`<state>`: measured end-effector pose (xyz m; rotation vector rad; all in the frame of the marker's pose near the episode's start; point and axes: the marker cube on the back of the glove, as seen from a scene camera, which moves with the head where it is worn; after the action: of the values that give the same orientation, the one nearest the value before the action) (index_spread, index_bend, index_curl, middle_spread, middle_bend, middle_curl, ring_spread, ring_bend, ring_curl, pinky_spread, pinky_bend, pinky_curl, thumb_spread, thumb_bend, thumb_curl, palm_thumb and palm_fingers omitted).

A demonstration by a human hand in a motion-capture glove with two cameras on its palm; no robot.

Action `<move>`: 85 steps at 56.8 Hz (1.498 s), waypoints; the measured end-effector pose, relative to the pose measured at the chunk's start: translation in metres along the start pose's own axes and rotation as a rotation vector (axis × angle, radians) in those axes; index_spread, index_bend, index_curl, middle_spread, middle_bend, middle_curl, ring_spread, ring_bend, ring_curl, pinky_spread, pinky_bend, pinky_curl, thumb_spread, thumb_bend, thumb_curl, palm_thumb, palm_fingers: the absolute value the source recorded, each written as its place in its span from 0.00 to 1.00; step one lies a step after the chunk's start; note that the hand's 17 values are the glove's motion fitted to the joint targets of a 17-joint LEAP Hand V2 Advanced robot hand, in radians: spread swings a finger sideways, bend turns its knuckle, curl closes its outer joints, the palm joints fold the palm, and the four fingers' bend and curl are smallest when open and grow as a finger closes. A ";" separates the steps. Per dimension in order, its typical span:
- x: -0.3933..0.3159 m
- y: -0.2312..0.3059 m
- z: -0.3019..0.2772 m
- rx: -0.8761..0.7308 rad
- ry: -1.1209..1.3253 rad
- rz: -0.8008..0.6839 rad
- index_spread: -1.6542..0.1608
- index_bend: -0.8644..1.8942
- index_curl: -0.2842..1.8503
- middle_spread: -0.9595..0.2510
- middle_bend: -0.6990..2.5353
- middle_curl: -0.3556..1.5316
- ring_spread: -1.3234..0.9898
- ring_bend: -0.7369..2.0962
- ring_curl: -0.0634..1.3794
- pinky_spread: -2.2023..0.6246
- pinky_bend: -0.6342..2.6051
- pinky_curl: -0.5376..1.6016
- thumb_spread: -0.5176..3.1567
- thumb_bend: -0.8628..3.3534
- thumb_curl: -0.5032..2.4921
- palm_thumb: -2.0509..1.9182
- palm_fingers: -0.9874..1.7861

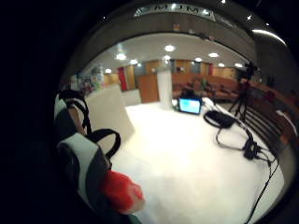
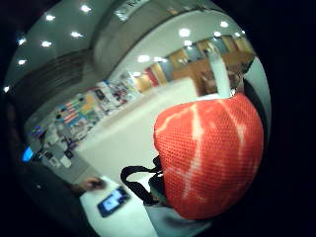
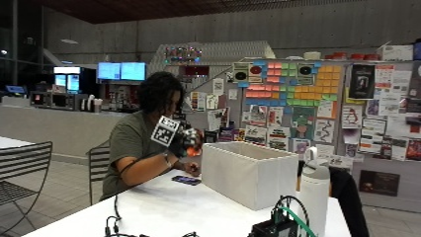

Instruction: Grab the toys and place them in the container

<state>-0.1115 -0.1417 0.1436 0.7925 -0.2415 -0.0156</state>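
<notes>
container's [image 3: 248,174] inside hidden, phone [image 3: 186,180] blurred

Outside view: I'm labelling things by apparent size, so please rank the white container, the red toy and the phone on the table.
1. White container, by far the largest.
2. and 3. Red toy, held up in the gloved right hand, and phone look alike; the hand hides part of the toy, so no ranking.

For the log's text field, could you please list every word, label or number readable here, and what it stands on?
None can be read for sure.
Sign high on the wall: letters too blurred.
Noticeboard posters and notes: too small.
Phone screen: blurred.
</notes>
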 end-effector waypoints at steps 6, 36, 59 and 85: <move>-0.081 -0.050 -0.036 0.031 -0.248 -0.136 0.69 0.54 0.60 0.50 0.61 0.67 0.41 0.79 0.52 0.63 0.57 0.55 0.40 0.21 0.39 0.60 0.76; -0.244 -0.171 0.075 -0.271 -0.237 -0.417 0.70 0.55 0.65 0.53 0.62 0.69 0.42 0.81 0.52 0.62 0.57 0.57 0.41 0.20 0.43 0.59 0.75; -0.193 -0.153 0.146 -0.674 -0.097 -0.224 0.70 0.47 0.64 0.55 0.55 0.64 0.44 0.73 0.47 0.64 0.54 0.55 0.44 0.19 0.41 0.53 0.60; -0.123 -0.093 0.079 -0.852 -0.037 -0.243 0.65 0.40 0.48 0.63 0.37 0.47 0.47 0.49 0.26 0.78 0.45 0.44 0.39 0.18 0.31 0.48 0.38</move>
<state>-0.2411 -0.2496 0.1056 -0.0323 -0.1485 -0.3412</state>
